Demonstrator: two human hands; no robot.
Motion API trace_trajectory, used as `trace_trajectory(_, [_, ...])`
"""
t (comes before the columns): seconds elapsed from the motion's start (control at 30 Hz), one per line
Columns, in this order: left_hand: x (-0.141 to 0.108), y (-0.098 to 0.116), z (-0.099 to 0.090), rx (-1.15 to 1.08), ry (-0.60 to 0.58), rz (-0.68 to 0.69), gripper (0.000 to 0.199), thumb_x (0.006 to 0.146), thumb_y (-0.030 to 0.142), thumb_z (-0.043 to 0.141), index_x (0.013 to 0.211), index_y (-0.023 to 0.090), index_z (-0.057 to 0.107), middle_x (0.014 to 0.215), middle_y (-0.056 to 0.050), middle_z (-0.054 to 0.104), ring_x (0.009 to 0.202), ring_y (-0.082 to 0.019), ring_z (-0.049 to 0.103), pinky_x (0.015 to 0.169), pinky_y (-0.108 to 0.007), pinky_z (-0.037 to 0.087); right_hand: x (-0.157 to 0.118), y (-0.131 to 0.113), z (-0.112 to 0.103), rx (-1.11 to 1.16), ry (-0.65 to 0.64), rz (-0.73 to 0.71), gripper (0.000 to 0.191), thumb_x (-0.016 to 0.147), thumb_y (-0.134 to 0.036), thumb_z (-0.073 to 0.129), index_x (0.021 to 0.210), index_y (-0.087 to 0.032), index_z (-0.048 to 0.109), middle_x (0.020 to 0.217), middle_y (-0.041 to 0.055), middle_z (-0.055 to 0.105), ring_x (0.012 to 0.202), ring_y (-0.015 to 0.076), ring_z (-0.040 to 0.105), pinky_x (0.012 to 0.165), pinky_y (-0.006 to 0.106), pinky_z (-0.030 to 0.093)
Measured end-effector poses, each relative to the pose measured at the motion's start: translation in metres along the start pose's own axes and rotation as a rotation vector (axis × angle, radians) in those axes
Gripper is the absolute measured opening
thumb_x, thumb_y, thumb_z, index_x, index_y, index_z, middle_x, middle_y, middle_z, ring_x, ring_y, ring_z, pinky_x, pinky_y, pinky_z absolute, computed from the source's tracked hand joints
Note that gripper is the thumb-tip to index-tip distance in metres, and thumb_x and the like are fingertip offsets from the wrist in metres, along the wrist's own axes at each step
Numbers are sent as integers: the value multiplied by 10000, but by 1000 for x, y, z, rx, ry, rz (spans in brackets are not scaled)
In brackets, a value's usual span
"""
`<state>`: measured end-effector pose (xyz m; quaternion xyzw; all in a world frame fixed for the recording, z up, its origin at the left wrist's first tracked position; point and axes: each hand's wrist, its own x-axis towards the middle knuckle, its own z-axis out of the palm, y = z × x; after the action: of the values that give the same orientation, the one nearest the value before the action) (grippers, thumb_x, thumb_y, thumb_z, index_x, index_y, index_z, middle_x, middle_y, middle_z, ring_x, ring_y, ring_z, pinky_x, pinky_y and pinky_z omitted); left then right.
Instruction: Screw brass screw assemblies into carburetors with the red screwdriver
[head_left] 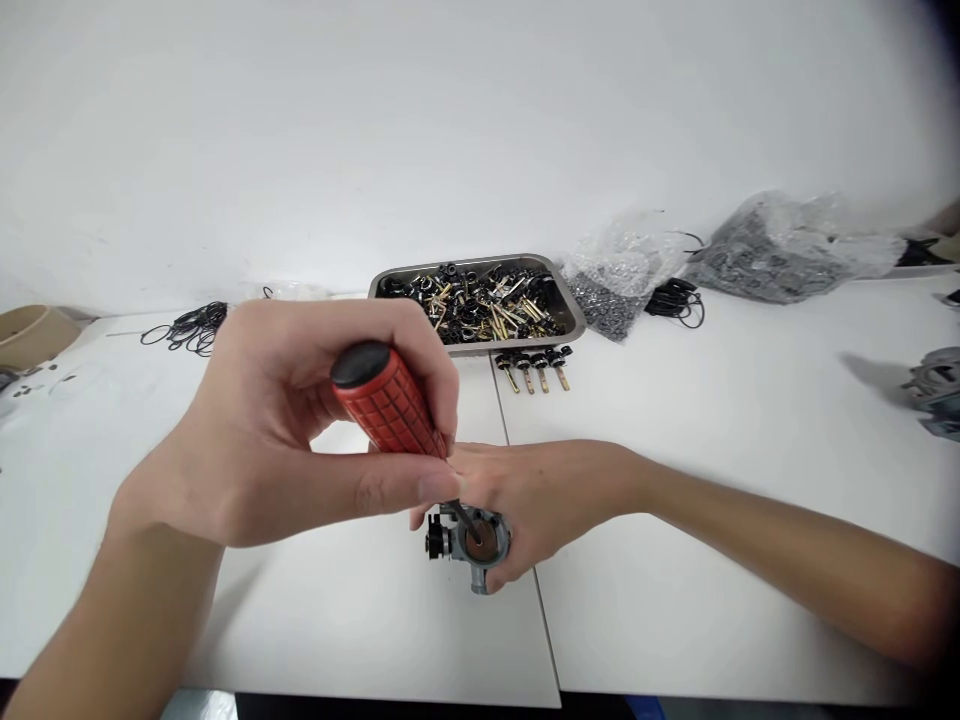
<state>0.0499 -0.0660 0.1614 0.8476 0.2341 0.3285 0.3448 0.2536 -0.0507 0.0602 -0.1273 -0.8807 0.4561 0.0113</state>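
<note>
My left hand [300,430] is closed around a screwdriver [394,405] with a red, black-capped handle, tilted so its shaft points down and to the right. The shaft's tip meets the copper-coloured disc [491,548] inside the round bore of a small grey metal carburetor [478,582]. My right hand [525,500] grips that carburetor from the right and behind, holding it on the white table. A black fitting [435,537] sticks out of its left side. Part of the carburetor and some right fingers are hidden behind my hands.
Behind my hands, a metal tray [574,318] holds many black and brass parts, with several matching parts [541,372] lined up before it. Plastic bags [776,255] and black rings [196,328] lie along the wall. Another metal body [937,385] stands far right.
</note>
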Motion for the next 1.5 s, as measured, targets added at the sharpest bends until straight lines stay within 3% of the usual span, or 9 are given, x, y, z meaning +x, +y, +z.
trace_trajectory(0.2, [1, 2, 1, 0, -29, 19, 166, 700, 86, 737, 801, 174, 638, 730, -16, 658, 664, -151, 656, 507, -212, 524, -1, -1, 0, 3, 14, -4, 549, 733, -312, 768, 1232, -229, 552, 1374, 56, 421, 1248, 225, 444, 1001, 310, 429])
trace_trajectory(0.4, [-2, 13, 6, 10, -8, -52, 176, 801, 235, 681, 949, 166, 614, 815, -64, 652, 716, -178, 658, 538, -268, 570, 1, 2, 2, -8, 42, -55, 507, 709, -300, 783, 1166, -203, 585, 1200, 72, 530, 1152, 234, 514, 954, 321, 446])
trace_trajectory(0.5, [-1, 19, 11, -111, -39, 43, 300, 857, 376, 582, 1098, 197, 576, 922, -93, 650, 767, -210, 668, 609, -356, 607, 2, -1, 1, -39, 25, -25, 480, 721, -321, 770, 1144, -188, 587, 1166, 82, 541, 1162, 255, 507, 943, 342, 450])
trace_trajectory(0.6, [0, 25, 19, -132, -87, 127, 314, 853, 444, 557, 1110, 268, 598, 903, -69, 638, 755, -204, 658, 575, -339, 586, 2, -8, -3, -40, -5, 17, 466, 711, -279, 773, 1127, -180, 588, 1225, 92, 516, 1184, 266, 494, 953, 361, 450])
trace_trajectory(0.83, [5, 39, 33, 66, 103, 197, 419, 895, 485, 442, 1263, 319, 557, 885, -49, 606, 805, -180, 605, 576, -303, 534, 0, -13, -10, 117, 17, 54, 570, 609, -201, 818, 1133, -266, 604, 1313, 33, 489, 1231, 271, 474, 1010, 361, 450])
trace_trajectory(0.97, [5, 42, 32, 106, 244, 182, 490, 849, 517, 531, 1307, 342, 537, 788, -60, 601, 740, -195, 564, 554, -335, 520, 0, -15, -9, 102, -8, 59, 640, 640, -202, 802, 1230, -246, 558, 1354, 53, 451, 1252, 255, 460, 1040, 360, 429])
trace_trajectory(1.1, [-1, 38, 29, 14, 178, 142, 518, 827, 551, 551, 1306, 355, 543, 802, -78, 625, 644, -191, 585, 448, -318, 489, 0, -18, -8, 92, 15, 56, 705, 668, -195, 804, 1309, -208, 509, 1335, 82, 450, 1263, 234, 450, 1034, 334, 430])
trace_trajectory(1.27, [-9, 36, 24, -106, 133, 130, 505, 803, 546, 588, 1280, 385, 558, 992, -83, 666, 762, -222, 641, 525, -348, 572, 1, -17, -7, 49, -22, 109, 458, 709, -281, 788, 1132, -188, 639, 1149, 81, 558, 1168, 255, 535, 1007, 347, 453])
trace_trajectory(1.5, [-1, 41, 24, -87, 63, 168, 548, 846, 618, 500, 1224, 232, 588, 903, -148, 630, 840, -258, 622, 486, -361, 545, 5, -13, -10, 72, -6, 17, 395, 648, -258, 816, 1000, -155, 669, 1200, 90, 574, 1243, 267, 491, 1036, 333, 429])
